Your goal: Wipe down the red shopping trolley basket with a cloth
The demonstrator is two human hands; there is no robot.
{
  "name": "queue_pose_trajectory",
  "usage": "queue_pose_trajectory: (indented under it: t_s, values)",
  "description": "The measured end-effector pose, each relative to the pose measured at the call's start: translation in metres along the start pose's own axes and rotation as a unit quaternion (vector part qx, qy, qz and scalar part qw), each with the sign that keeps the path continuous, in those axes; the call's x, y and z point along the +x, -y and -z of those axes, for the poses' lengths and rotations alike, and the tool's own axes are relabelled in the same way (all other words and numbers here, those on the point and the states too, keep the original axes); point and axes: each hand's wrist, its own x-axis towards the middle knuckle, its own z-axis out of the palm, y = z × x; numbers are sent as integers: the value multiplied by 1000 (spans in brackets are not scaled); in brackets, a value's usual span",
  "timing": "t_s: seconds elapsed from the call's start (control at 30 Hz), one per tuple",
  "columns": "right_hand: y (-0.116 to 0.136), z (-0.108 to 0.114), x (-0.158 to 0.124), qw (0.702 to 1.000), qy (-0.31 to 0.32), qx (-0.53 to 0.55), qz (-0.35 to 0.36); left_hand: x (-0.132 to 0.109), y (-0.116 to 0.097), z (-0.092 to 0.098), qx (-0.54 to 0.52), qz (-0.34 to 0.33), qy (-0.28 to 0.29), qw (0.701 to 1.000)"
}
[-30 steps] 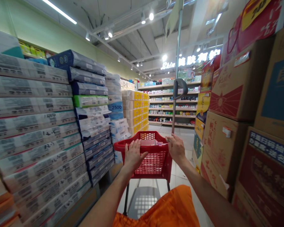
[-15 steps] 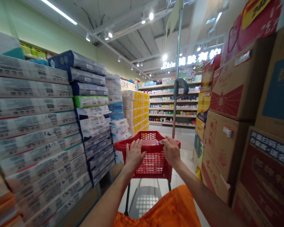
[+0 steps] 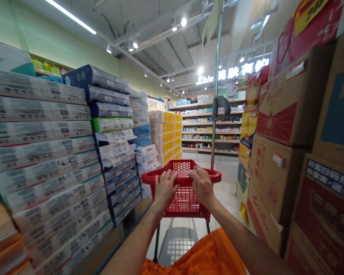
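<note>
A red plastic shopping cart on dark legs stands straight in front of me. My left hand is on the left part of its red handle, fingers curved over the top and thumb pointing inward. On the right part rests my right hand, its fingers bent over the same bar with the fingertips partly hidden. A pale, flat panel sits on the middle of the handle between the hands. Through the cart's mesh I cannot make out any goods.
Stacked tissue packs line the left side, with yellow-and-white packs farther ahead. Cardboard cartons are piled on the right. A metal pole with a grey loop stands ahead of the cart. Stocked shelves cross the back.
My right hand has slid left along the handle, closer to my left hand. The cart and the stacks sit slightly farther right in view.
</note>
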Motion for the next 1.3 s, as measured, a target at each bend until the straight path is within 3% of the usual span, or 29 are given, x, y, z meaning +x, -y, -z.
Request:
queue_pose_trajectory:
  t_s: [0.1,0.23,0.3,0.43,0.5,0.67,0.73,0.9,0.97,1.03,1.13,1.2,1.3]
  values:
    - [-15,8,-3,1000,1,-14,-18,0,2,3,-2,4,9,1000]
    - [-45,17,0,991,-27,-57,-120,0,0,-1,-8,3,1,1000]
    - [-39,13,3,991,-26,-48,-119,0,-2,-4,-11,3,-8,1000]
    - [-8,4,7,999,8,-5,-39,1,-1,-7,-15,2,-18,1000]
    - [-8,5,5,1000,15,0,-20,1,0,-6,-18,-1,-14,1000]
    - [-41,16,-2,992,-9,-60,-109,2,-4,-2,-29,-8,-5,1000]
    - [-39,13,0,989,-21,-63,-131,2,-8,-2,-27,-9,-4,1000]
    - [-2,0,1,999,-18,-2,-36,2,-12,-4,-8,-6,-13,1000]
    - [-3,2,-2,1000,-8,0,-12,2,-10,-4,-3,-8,-15,1000]
    - [-17,9,-5,999,-3,-20,-26,2,-9,-3,-3,-12,-11,1000]
    - [-39,17,-4,993,-20,-56,-106,2,-10,-2,-5,-25,-14,1000]
    - [-37,16,-1,989,-28,-49,-136,2,-13,-2,-1,-28,-20,999]
    - [-14,9,3,997,-11,3,-80,2,-18,-3,7,-25,-22,999]
